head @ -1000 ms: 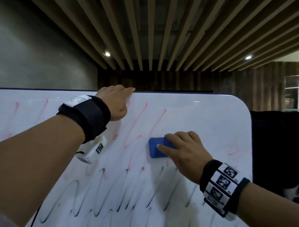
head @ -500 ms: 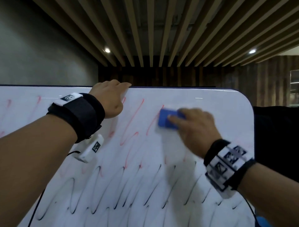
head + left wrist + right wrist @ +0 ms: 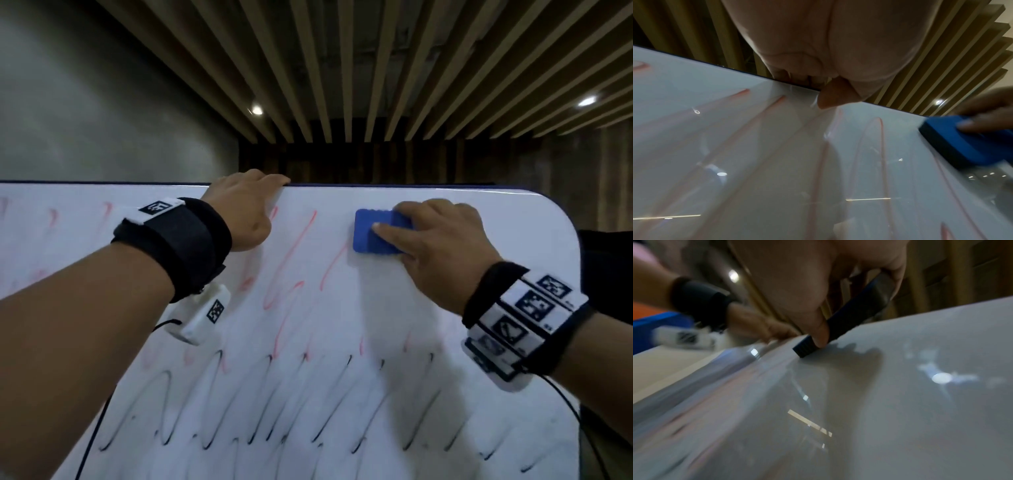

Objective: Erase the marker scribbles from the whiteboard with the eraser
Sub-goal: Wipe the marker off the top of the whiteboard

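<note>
A whiteboard (image 3: 342, 308) fills the lower part of the head view. Red scribbles (image 3: 291, 263) run across its upper left and middle, and black scribbles (image 3: 260, 404) cross its lower half. My right hand (image 3: 442, 246) grips a blue eraser (image 3: 371, 234) flat against the board near the top edge, right of the red strokes. In the right wrist view the thumb pinches the eraser (image 3: 844, 321) from below. My left hand (image 3: 245, 209) grips the board's top edge, fingers curled over it, as the left wrist view also shows at the top edge (image 3: 801, 84). The board right of the eraser looks wiped.
The board's rounded top right corner (image 3: 565, 219) lies just right of my right hand, with dark space beyond it. A grey wall (image 3: 102, 102) and a slatted wooden ceiling (image 3: 376, 68) rise behind the board. Cables hang from both wrist cameras.
My right hand has swept the eraser upward from mid-board to near the top edge, wiping part of a red stroke there. My left hand has kept its hold on the top edge.
</note>
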Available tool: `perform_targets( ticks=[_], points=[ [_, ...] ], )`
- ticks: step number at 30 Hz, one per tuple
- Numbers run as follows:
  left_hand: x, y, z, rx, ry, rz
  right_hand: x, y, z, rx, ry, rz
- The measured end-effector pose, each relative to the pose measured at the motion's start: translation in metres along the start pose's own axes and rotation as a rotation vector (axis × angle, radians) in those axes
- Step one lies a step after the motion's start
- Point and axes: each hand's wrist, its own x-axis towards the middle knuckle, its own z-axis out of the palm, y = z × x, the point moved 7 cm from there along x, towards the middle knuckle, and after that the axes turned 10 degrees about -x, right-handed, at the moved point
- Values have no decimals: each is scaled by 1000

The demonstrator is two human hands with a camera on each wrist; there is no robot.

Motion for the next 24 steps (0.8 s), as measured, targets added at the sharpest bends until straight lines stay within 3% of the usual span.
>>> perform_targets(
  ticks=[4,6,9,10,12,14,16,17,20,21,22,24],
  points=[
    [1,-2,0,-5,3,14,-52,-45,10,2,-120,-386],
    [2,-3,1,-11,12,21,-32,-27,8,13,-91,-321],
    [3,-3,2,-16,13,6,19,18,1,46,-25,59],
    [2,-2,1,-18,15,3,22,18,1,61,-5,96],
    [2,-2,1,-18,15,10,4,-8,4,93,30,-20],
    [1,-2,1,-14,22,17,-32,-45,12,84,-35,-270],
    [1,-2,1,-9,30,30,-42,-47,14,59,-89,-380],
    [0,-2,1,-6,33,35,-31,-33,12,74,-82,-320],
    [0,-2,1,0,31,35,14,21,0,84,2,138],
    [0,-2,0,4,30,35,16,17,-1,79,13,173],
    [0,-1,0,11,26,40,12,0,0,84,27,114],
    [0,-1,-1,25,15,52,-17,-55,6,95,-1,-161]
  ],
)
